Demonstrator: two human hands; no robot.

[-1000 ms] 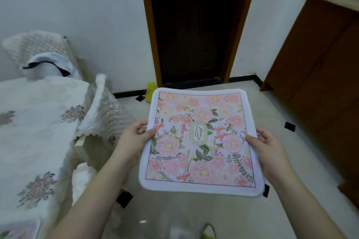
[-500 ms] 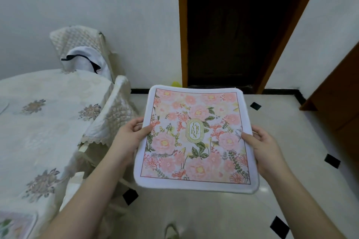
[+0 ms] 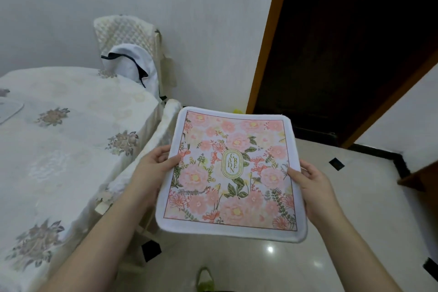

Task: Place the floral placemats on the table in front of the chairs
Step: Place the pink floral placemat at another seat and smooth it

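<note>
A floral placemat (image 3: 233,173) with pink flowers, a white border and a "GARDEN" oval is held flat in the air over the floor. My left hand (image 3: 155,163) grips its left edge, thumb on top. My right hand (image 3: 308,180) grips its right edge. The table (image 3: 71,140), under a white cloth with grey flower motifs, lies to the left of the mat. A chair with a quilted cover (image 3: 163,133) is pushed in at the table's near right side, just left of the mat. A second quilted chair (image 3: 125,38) stands at the far side.
A white garment (image 3: 132,66) hangs on the far chair. Another mat's edge (image 3: 9,109) shows at the table's far left. A dark doorway (image 3: 343,42) with a wooden frame is ahead. Glossy floor tiles with black insets stretch right; a wooden cabinet corner (image 3: 419,175) is at right.
The view has swung left: the table and far chair now fill more of the left side and the doorway has shifted right. Both hands keep the same hold on the placemat.
</note>
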